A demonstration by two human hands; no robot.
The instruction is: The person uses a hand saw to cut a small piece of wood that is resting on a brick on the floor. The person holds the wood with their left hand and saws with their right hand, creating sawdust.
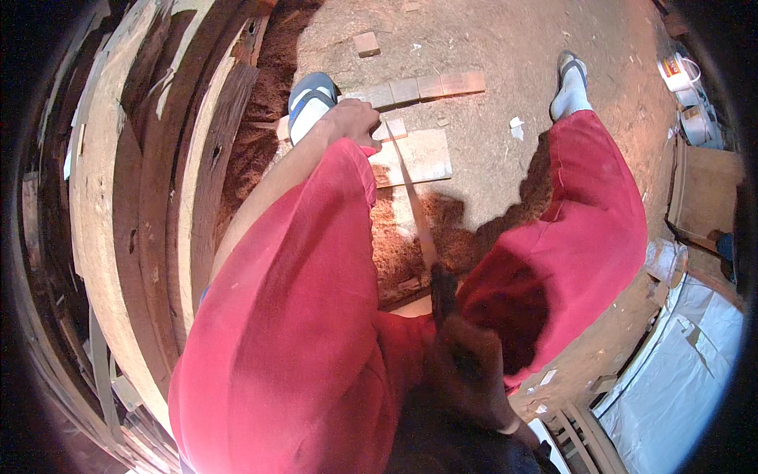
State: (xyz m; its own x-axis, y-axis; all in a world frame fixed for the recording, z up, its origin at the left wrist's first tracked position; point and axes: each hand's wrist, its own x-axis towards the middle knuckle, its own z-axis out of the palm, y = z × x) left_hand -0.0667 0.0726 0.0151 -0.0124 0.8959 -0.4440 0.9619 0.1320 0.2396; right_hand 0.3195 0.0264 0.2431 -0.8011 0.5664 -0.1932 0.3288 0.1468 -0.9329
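My right hand (472,347), in shadow close to my lap, grips the dark handle of a handsaw (417,209). Its narrow blade stretches forward between my legs, with the far end at a small wooden piece (395,127). My left hand (355,122) is closed at the near side of my left foot, fingers curled against that piece; what lies under the palm is hidden. Just nearer is a flat pale board (426,154), crossed by the blade. Beyond the hand, several wooden blocks (430,86) form a row on the ground.
Long rough planks (118,197) stand stacked along the left. A loose wood block (365,44) lies farther out on the dirt floor. White buckets (677,73) stand at the far right, and pale sheeting (671,387) lies at the lower right. My red-trousered legs flank the saw.
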